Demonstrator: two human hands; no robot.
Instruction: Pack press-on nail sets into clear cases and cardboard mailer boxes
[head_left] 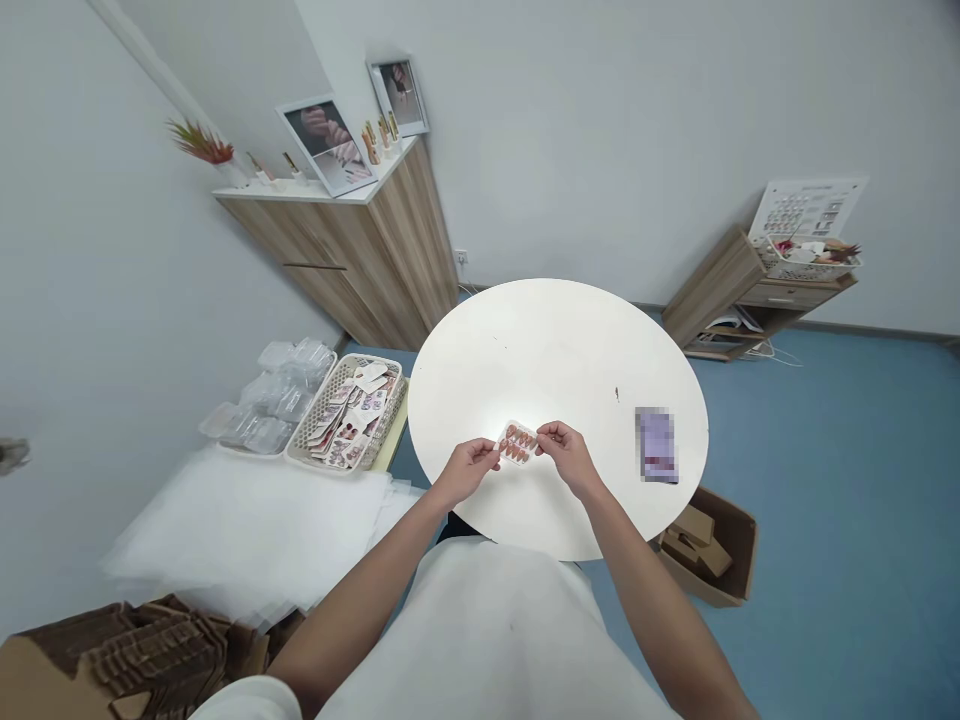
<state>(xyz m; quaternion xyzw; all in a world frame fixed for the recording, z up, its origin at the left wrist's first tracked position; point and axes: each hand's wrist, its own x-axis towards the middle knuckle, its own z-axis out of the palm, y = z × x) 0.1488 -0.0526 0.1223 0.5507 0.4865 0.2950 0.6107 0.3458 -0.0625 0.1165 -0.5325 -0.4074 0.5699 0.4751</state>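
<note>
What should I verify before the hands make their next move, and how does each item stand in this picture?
1. Left hand on the nail card: ok, fingers at its left edge.
2. Right hand on the card: ok, fingers at its right edge.
3. Nails facing up: ok, two rows show.
4. Card lifted off the round table: cannot tell from this angle.
5. Tabletop free of marks: not ok, a small dark spot shows on the right.
6. Purple item identifiable: cannot tell, it is pixelated.
</note>
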